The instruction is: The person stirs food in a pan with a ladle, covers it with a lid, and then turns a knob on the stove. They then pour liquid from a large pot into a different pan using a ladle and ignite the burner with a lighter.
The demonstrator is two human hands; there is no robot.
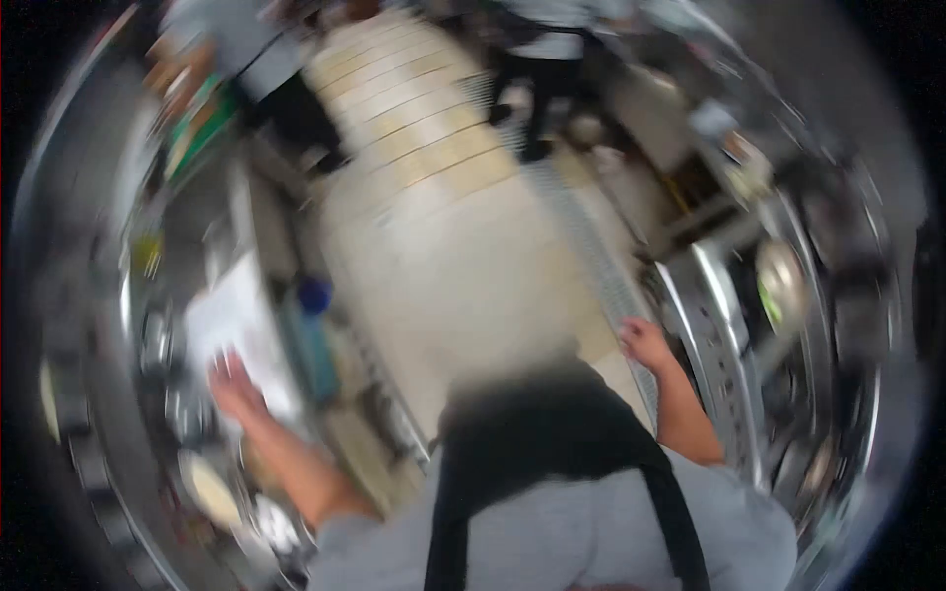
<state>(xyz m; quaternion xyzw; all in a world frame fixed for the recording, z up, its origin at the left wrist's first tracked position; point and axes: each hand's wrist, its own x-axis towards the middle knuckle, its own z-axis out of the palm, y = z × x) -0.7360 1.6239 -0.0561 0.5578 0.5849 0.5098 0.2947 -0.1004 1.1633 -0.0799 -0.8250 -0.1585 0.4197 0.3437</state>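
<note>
My left hand [236, 386] reaches out on the left, fingers stretched, over or beside a white sheet or board [235, 320] on the counter. Blur hides whether it touches that surface; nothing shows in its grasp. On the right, my right hand [642, 343] hangs above the floor near the steel counter front [717, 286]. Its fingers are bent a little and apart, with no object visible in them. A dark apron [552, 424] covers my front over a grey shirt.
Tiled floor [443, 256] runs ahead between two counters, with a drain grate [581, 236] along its right side. Two people in grey tops stand further on, one at the left [241, 49] and one at the right [542, 59]. A pan [781, 286] sits on the right counter.
</note>
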